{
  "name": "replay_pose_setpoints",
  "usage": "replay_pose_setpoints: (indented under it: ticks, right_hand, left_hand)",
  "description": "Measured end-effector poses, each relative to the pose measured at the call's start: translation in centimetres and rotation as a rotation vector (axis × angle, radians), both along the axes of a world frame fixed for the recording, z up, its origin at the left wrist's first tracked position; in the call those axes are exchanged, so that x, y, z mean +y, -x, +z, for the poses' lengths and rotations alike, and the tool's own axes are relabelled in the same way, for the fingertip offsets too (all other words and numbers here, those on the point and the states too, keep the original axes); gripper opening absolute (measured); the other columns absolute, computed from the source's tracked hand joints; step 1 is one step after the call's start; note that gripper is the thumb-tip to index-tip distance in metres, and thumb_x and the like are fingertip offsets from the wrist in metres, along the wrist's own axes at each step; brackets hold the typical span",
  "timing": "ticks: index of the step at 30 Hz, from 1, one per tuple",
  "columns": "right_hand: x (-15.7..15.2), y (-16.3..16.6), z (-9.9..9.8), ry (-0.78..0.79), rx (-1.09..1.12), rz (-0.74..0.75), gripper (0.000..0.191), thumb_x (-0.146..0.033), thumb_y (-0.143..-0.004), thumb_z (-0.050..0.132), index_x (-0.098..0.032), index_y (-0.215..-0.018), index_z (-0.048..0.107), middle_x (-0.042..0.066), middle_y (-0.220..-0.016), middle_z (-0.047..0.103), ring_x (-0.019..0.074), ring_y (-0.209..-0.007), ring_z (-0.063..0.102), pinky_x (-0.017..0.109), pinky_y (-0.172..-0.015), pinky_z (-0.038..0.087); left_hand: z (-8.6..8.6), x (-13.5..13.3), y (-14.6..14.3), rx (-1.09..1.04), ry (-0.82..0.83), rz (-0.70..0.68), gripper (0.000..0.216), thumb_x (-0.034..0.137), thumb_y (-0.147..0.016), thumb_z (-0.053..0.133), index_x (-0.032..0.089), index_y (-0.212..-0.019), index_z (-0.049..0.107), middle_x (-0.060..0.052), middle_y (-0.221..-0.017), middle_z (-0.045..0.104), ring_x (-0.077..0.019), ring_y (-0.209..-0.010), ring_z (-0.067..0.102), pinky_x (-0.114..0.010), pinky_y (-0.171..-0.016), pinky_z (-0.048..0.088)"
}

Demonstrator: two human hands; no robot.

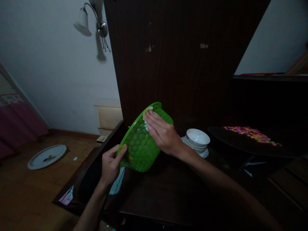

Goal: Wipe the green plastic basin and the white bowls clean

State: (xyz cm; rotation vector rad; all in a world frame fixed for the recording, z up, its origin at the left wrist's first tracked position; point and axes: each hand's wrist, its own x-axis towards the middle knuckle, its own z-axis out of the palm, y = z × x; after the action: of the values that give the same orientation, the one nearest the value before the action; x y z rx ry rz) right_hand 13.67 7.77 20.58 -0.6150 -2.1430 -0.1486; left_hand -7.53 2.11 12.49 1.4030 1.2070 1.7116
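Observation:
A green plastic bowl (139,144) with a bumpy outer wall is tilted on its side above the dark table, its bottom facing me. My left hand (110,165) grips its lower rim, thumb on the outside. My right hand (162,133) lies flat on the bowl's upper outer wall, fingers together, pressing a small pale cloth or wipe (147,112) against it near the rim.
Stacked white bowls (197,138) on a saucer stand on the dark table (173,192) right of the green bowl. A dark tray with coloured pieces (250,133) lies further right. A white round plate (47,156) lies on the wooden floor at left. A dark cabinet rises behind.

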Motion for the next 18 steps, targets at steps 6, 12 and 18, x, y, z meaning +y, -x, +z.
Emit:
replay_pose_setpoints:
  ticks: [6, 12, 18]
  right_hand:
    - [-2.6, 3.0, -2.0, -0.227, -0.270, 0.009, 0.046, -0.019, -0.095, 0.044, -0.001, -0.136, 0.056, 0.021, -0.147, 0.052, 0.0277, -0.145, 0.038, 0.045, -0.123, 0.031]
    - [-3.4, 3.2, -3.8, -0.428, -0.456, 0.107, 0.044, -0.017, -0.096, 0.047, 0.002, -0.136, 0.054, 0.021, -0.145, 0.053, 0.0279, -0.142, 0.042, 0.042, -0.123, 0.032]
    - [-2.5, 2.2, -0.1, -0.279, -0.398, 0.041, 0.044, -0.017, -0.097, 0.047, -0.002, -0.138, 0.054, 0.020, -0.145, 0.053, 0.0277, -0.142, 0.042, 0.043, -0.121, 0.035]
  left_hand:
    - [-0.8, 0.7, 0.0, -0.160, -0.025, -0.012, 0.030, 0.045, -0.073, 0.078, 0.015, -0.069, 0.072, -0.001, -0.068, 0.064, -0.0145, -0.064, 0.056, -0.024, -0.061, 0.047]
    - [-1.1, 0.7, 0.1, -0.218, -0.063, -0.020, 0.028, 0.040, -0.066, 0.082, 0.014, -0.073, 0.075, -0.005, -0.076, 0.072, -0.0213, -0.077, 0.066, -0.028, -0.072, 0.052]
    - [-0.6, 0.1, -0.7, -0.337, -0.013, -0.113, 0.031, 0.043, -0.067, 0.080, 0.014, -0.077, 0.075, -0.006, -0.074, 0.073, -0.0235, -0.068, 0.068, -0.030, -0.059, 0.053]
